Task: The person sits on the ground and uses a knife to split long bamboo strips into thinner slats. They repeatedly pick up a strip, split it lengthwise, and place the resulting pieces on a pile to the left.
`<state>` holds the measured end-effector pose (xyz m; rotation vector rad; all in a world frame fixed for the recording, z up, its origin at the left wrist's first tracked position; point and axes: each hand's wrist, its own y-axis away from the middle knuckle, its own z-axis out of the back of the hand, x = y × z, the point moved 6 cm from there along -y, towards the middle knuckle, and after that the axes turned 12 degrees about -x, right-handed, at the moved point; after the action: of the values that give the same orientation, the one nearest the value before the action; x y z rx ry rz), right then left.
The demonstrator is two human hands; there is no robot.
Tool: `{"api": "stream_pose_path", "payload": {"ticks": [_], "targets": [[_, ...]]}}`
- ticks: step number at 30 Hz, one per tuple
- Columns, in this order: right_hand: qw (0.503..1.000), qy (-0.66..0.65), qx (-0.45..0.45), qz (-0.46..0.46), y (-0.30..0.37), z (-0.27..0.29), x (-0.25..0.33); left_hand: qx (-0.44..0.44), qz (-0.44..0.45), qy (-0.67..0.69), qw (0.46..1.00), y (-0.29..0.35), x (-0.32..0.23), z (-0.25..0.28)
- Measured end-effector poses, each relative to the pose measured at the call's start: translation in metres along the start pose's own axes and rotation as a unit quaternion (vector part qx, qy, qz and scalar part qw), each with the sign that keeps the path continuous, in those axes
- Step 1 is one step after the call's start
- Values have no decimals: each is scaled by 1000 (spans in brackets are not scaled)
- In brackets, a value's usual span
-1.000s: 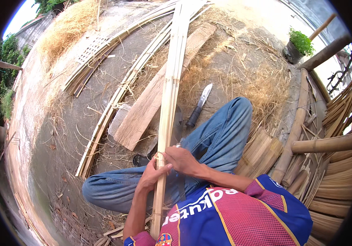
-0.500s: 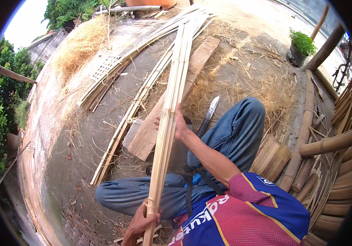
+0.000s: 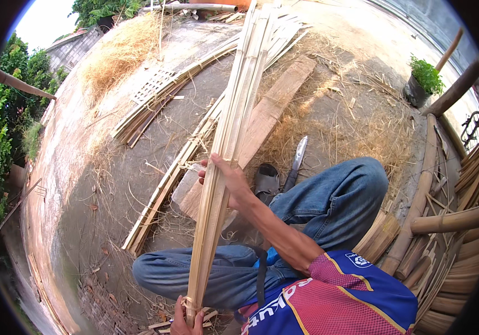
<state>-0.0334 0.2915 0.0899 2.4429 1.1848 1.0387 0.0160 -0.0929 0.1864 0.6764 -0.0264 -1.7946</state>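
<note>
A long bundle of pale split-bamboo strips [image 3: 238,100] slants across my folded legs, running from the lower edge toward the far ground. My right hand [image 3: 231,180] wraps around it near the middle, thumb over the top and fingertips showing on the left side. At the near end my left hand [image 3: 186,322] grips the bundle low down, close to a thin tie around it; part of this hand is cut off by the lower edge. Under the bundle lies a thick wooden plank [image 3: 276,106]. A knife [image 3: 296,162] with a dark handle rests beside my right leg.
More bamboo strips [image 3: 161,195] lie on the ground left of the plank, with another pile [image 3: 150,114] farther left. A heap of straw-like shavings [image 3: 122,50] is at far left. Bamboo poles [image 3: 426,178] and a potted plant [image 3: 425,78] stand at right.
The bundle has been turned, showing different faces of the strips. My right hand has gone from an open palm against its side to a wrapped grip. My left hand has moved lower.
</note>
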Motion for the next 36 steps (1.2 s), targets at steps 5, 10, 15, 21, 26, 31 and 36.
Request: {"api": "stream_pose_path", "payload": {"ticks": [5,10,15,21,26,31,36], "targets": [[999,-15,24,37,-34,-51,29,-220,19,-129,967,-19,-5,37],[998,-55,12,31,-117,-81,41,-183,-16,-230,956,-102,-40,74],[988,-77,-122,-50,-230,-73,21,-102,-126,-145,976,-214,-82,82],[983,-75,-160,-54,-296,-29,-26,13,-73,-150,986,-321,-114,78],[989,-83,-90,-85,-303,-52,-4,66,85,-21,994,-342,-79,77],[982,-51,-161,-87,-270,-82,34,18,6,-106,994,-292,-132,121],[974,47,-180,-128,-143,-163,81,-34,-9,-36,999,-174,-130,189]]}}
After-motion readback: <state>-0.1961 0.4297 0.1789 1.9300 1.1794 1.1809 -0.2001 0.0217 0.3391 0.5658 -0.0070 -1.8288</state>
